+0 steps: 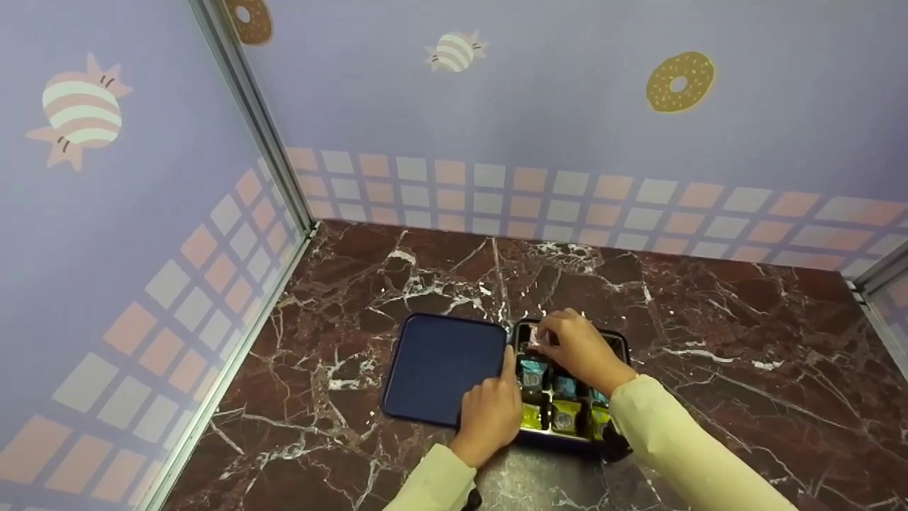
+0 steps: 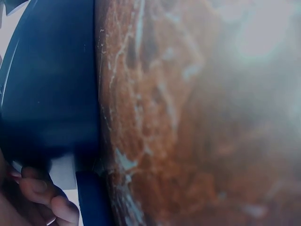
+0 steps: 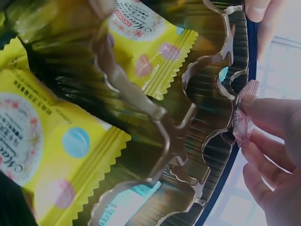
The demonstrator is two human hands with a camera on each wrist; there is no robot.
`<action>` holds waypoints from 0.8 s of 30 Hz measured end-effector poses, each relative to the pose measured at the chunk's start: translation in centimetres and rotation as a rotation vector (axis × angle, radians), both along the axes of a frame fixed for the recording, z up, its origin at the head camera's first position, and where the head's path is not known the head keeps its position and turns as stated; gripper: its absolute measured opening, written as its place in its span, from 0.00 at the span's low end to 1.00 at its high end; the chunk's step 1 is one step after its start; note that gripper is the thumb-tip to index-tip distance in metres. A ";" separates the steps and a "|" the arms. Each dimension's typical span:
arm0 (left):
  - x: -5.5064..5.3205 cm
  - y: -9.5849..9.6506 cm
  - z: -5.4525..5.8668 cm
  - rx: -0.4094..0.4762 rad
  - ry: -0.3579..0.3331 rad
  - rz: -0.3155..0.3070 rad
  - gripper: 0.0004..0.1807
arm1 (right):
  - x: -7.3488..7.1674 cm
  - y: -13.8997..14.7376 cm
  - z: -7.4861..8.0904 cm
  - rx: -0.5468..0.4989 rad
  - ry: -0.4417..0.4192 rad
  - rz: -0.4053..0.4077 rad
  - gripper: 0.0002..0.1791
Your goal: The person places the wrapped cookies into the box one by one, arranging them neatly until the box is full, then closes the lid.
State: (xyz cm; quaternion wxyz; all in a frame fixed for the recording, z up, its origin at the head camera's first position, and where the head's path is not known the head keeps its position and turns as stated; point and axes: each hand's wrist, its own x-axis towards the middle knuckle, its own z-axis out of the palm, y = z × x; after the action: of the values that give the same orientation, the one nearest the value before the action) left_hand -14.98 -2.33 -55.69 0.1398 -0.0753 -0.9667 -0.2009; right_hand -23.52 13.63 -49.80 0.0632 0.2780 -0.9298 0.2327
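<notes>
A dark box (image 1: 553, 441) holds wrapped sweets in a gold divided tray (image 3: 181, 162). At its far left compartment, my right hand (image 1: 578, 348) pinches a pink wrapped sweet (image 3: 243, 120) between thumb and fingertips. Teal packets (image 1: 533, 372) lie in the middle row and yellow packets (image 1: 565, 415) in the near row. My left hand (image 1: 493, 411) is at the box's left side, one straight finger along the rim and the other fingers loosely bent. In the left wrist view, those bent fingers (image 2: 42, 193) appear beside a dark blue wall; their contact is partly hidden.
Left of the box lies a flat, dark blue square lid (image 1: 447, 369), close against its side. Both are on a dark red marble-patterned surface (image 1: 326, 426). Printed lilac panels (image 1: 567, 121) enclose the back and sides.
</notes>
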 end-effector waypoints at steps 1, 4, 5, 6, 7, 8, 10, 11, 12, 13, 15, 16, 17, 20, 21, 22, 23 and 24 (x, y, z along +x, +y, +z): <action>0.0 0.0 -0.1 0.001 0.004 0.001 0.29 | 0.0 0.0 0.0 0.000 0.002 0.001 0.07; 0.0 0.0 -0.1 0.006 0.014 0.000 0.29 | -0.1 -0.1 -0.2 0.007 0.009 0.000 0.06; 0.0 0.0 -0.1 0.007 0.016 0.001 0.29 | -0.2 -0.2 -0.2 0.009 0.006 -0.002 0.06; 0.0 0.0 -0.1 0.009 0.014 -0.001 0.29 | -0.2 -0.2 -0.2 0.012 0.008 -0.002 0.06; 0.0 0.0 -0.1 0.011 0.010 -0.003 0.29 | -0.2 -0.2 -0.3 0.014 0.010 -0.002 0.06; 0.0 0.0 -0.1 0.012 0.008 -0.004 0.29 | -0.3 -0.2 -0.4 0.015 0.010 -0.002 0.06; 0.0 0.0 0.0 0.013 0.006 -0.005 0.29 | -0.3 -0.3 -0.5 0.018 0.014 -0.005 0.07; 0.0 0.0 0.0 0.014 0.002 -0.006 0.29 | -0.3 -0.3 -0.5 0.020 0.020 -0.003 0.07; 0.0 0.0 0.0 0.014 -0.001 -0.006 0.29 | -0.3 -0.3 -0.6 0.023 0.028 -0.001 0.06; 0.1 0.0 0.0 0.014 0.000 -0.004 0.29 | -0.3 -0.3 -0.6 0.026 0.030 0.000 0.06; 0.1 0.0 -0.1 0.013 0.004 -0.002 0.29 | -0.3 -0.3 -0.6 0.033 0.034 0.007 0.06; 0.1 0.0 -0.1 0.013 0.001 -0.001 0.29 | -0.3 -0.3 -0.6 0.037 0.034 0.009 0.06; 0.1 0.0 -0.1 0.015 -0.001 -0.001 0.29 | -0.3 -0.3 -0.7 0.045 0.034 0.012 0.05; 0.1 0.0 0.0 0.020 -0.008 0.000 0.29 | -0.3 -0.3 -0.6 0.058 0.021 0.010 0.06; 0.1 0.0 0.0 0.021 -0.013 -0.001 0.29 | -0.2 -0.3 -0.6 0.059 0.018 0.008 0.06; 0.1 -0.1 0.0 0.021 -0.019 -0.002 0.29 | -0.2 -0.3 -0.6 0.061 0.018 0.005 0.07; 0.0 -0.1 0.0 0.021 -0.021 -0.002 0.29 | -0.2 -0.3 -0.5 0.062 0.017 0.004 0.07; 0.0 -0.1 0.0 0.021 -0.025 -0.001 0.29 | -0.2 -0.3 -0.5 0.059 0.015 0.004 0.08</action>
State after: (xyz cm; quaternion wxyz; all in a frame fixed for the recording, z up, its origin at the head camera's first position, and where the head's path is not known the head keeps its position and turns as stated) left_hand -14.96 -2.42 -55.66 0.1282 -0.0720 -0.9661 -0.2123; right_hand -23.69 13.33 -50.29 0.0615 0.2834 -0.9352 0.2031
